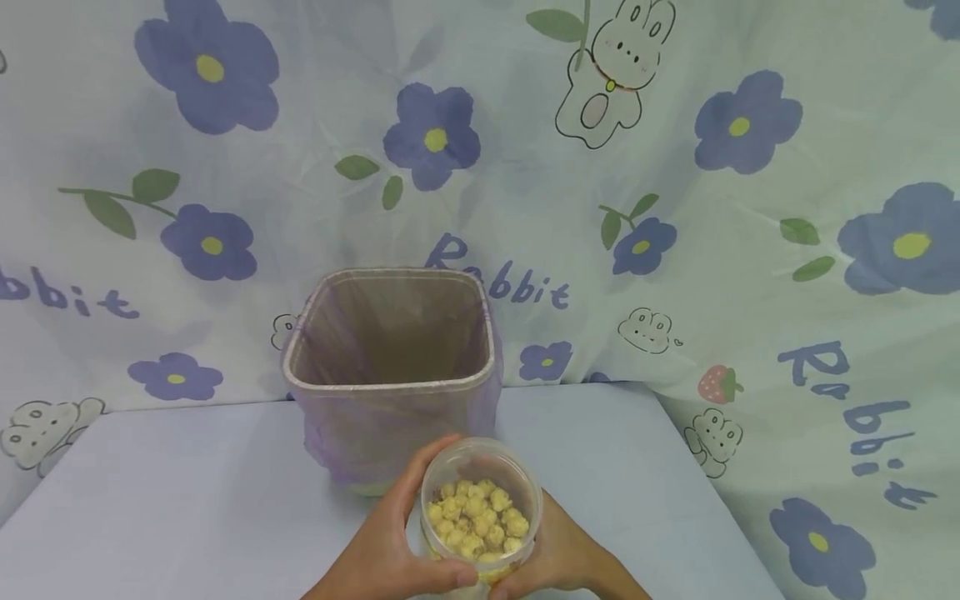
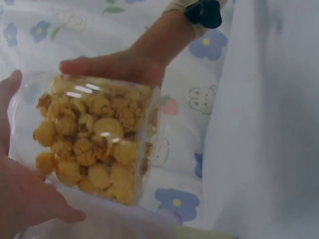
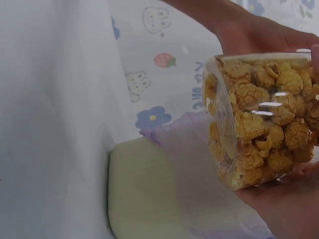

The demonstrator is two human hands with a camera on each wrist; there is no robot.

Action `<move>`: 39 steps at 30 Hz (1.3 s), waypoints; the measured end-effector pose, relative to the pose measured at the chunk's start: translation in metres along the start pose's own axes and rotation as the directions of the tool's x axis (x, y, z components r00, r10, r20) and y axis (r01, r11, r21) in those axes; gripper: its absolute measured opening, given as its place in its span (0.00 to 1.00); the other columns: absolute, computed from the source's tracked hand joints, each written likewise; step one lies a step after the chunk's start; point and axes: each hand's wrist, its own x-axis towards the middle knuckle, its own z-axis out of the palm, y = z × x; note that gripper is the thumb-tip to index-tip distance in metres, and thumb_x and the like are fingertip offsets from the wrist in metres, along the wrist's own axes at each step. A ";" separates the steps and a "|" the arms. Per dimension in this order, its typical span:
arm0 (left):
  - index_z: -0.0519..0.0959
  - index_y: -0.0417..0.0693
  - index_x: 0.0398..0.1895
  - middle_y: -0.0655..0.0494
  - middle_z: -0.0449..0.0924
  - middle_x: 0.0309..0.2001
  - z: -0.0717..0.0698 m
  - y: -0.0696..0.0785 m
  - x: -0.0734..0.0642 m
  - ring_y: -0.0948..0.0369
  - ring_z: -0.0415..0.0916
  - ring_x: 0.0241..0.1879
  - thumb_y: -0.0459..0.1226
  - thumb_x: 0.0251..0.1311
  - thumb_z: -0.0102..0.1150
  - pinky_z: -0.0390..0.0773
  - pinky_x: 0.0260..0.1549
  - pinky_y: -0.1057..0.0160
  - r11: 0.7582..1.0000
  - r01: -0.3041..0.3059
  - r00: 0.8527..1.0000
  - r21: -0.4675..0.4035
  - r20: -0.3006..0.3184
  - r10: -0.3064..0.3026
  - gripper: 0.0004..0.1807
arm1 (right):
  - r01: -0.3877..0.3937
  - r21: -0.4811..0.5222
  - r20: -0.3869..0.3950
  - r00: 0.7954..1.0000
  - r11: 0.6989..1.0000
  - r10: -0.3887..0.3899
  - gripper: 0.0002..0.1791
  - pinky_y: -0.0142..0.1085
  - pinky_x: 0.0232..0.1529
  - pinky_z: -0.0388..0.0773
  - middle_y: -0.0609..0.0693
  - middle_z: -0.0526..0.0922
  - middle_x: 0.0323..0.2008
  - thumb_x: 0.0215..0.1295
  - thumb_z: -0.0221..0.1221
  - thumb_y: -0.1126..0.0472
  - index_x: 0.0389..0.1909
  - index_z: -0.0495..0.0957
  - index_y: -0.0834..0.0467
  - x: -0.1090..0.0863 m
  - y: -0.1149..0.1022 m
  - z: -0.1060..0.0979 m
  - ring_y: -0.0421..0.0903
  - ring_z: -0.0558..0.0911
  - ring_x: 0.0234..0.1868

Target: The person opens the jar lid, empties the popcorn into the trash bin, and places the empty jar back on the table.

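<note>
Table (image 1: 187, 500), pale bluish white, smooth-looking from the head view; wrist views too blurred to tell cloth from bare top. Bin (image 1: 397, 421), bagged, stands upright on it, roughly mid-width, toward back edge.

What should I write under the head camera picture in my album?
Left hand and right hand hold a clear jar of popcorn near a bin lined with a purple bag.

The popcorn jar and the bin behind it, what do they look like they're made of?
Jar: clear, glossy, probably plastic; popcorn shows through its wall under glare streaks. Bin: smooth, pale, semi-matte, likely rigid plastic, given its rounded base corners. Its purple liner: apparently thin plastic film, judging by wrinkles and translucency.
</note>
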 end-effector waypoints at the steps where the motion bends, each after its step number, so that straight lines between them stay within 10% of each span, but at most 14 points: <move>1: 0.55 0.56 0.77 0.62 0.63 0.72 0.001 0.002 -0.001 0.54 0.59 0.71 0.36 0.43 0.80 0.59 0.65 0.48 1.000 0.006 1.000 0.020 -0.018 -0.005 0.57 | 0.004 0.002 -0.004 1.000 1.000 -0.004 0.55 0.46 0.69 0.62 0.64 0.65 0.68 0.47 0.76 0.68 0.74 0.54 0.63 0.000 0.000 0.001 0.60 0.67 0.67; 8: 0.53 0.59 0.78 0.54 0.64 0.70 -0.014 0.014 -0.011 0.55 0.68 0.62 0.31 0.43 0.79 0.71 0.57 0.62 0.998 -0.050 0.994 0.047 -0.099 0.055 0.60 | -0.027 0.109 -0.020 0.999 0.994 0.030 0.56 0.45 0.70 0.62 0.66 0.63 0.68 0.54 0.76 0.52 0.75 0.51 0.63 0.002 0.001 0.005 0.60 0.66 0.67; 17: 0.52 0.48 0.79 0.49 0.59 0.72 -0.067 0.000 -0.042 0.62 0.63 0.60 0.19 0.35 0.75 0.69 0.52 0.74 0.973 -0.148 0.956 0.177 -0.227 0.187 0.63 | 0.030 0.046 -0.041 0.999 0.999 -0.028 0.55 0.41 0.72 0.57 0.68 0.59 0.70 0.53 0.77 0.58 0.75 0.52 0.66 -0.003 -0.002 -0.004 0.59 0.62 0.71; 21: 0.49 0.51 0.80 0.54 0.54 0.73 -0.098 -0.022 -0.065 0.65 0.61 0.60 0.16 0.39 0.71 0.70 0.48 0.77 0.974 -0.057 0.952 0.219 -0.284 0.119 0.63 | 0.013 0.014 -0.059 0.998 1.000 -0.012 0.56 0.40 0.71 0.57 0.68 0.59 0.70 0.53 0.76 0.54 0.75 0.52 0.65 -0.006 -0.005 -0.007 0.58 0.62 0.71; 24: 0.45 0.60 0.80 0.55 0.50 0.73 -0.120 -0.041 -0.084 0.64 0.59 0.62 0.20 0.47 0.70 0.71 0.48 0.75 0.946 0.130 0.934 0.298 -0.357 -0.016 0.62 | 0.002 0.019 -0.075 0.997 1.000 0.000 0.55 0.40 0.71 0.57 0.69 0.59 0.70 0.53 0.76 0.55 0.75 0.53 0.65 -0.008 -0.007 -0.007 0.57 0.62 0.71; 28: 0.36 0.60 0.81 0.42 0.38 0.77 -0.148 -0.063 -0.106 0.43 0.45 0.73 0.36 0.59 0.70 0.59 0.68 0.51 0.841 0.417 0.866 0.346 -0.433 -0.251 0.59 | -0.002 0.042 -0.079 0.997 0.999 0.006 0.55 0.39 0.71 0.57 0.69 0.59 0.70 0.53 0.76 0.59 0.75 0.52 0.65 -0.010 -0.009 -0.007 0.56 0.62 0.72; 32: 0.30 0.44 0.79 0.24 0.31 0.74 -0.175 -0.082 -0.120 0.25 0.47 0.66 0.52 0.62 0.66 0.58 0.54 0.23 0.658 0.650 0.753 0.380 -0.439 -0.490 0.61 | 0.007 0.058 -0.069 0.998 0.998 -0.003 0.56 0.39 0.71 0.57 0.70 0.58 0.71 0.53 0.76 0.61 0.75 0.51 0.66 -0.012 -0.009 -0.007 0.56 0.61 0.72; 35: 0.28 0.37 0.77 0.20 0.33 0.71 -0.195 -0.103 -0.131 0.24 0.57 0.58 0.59 0.60 0.63 0.69 0.46 0.27 0.518 0.747 0.664 0.416 -0.420 -0.619 0.64 | 0.015 0.049 -0.070 0.998 0.999 -0.011 0.56 0.39 0.71 0.57 0.72 0.57 0.70 0.53 0.76 0.61 0.75 0.50 0.67 -0.014 -0.009 -0.009 0.56 0.61 0.72; 39: 0.27 0.31 0.74 0.17 0.30 0.69 -0.217 -0.131 -0.143 0.22 0.51 0.59 0.61 0.62 0.61 0.67 0.50 0.26 0.493 0.782 0.620 0.381 -0.387 -0.683 0.65 | 0.014 -0.003 -0.082 0.997 1.000 -0.014 0.55 0.39 0.71 0.58 0.70 0.58 0.71 0.54 0.76 0.58 0.75 0.51 0.66 -0.017 -0.011 -0.014 0.56 0.63 0.71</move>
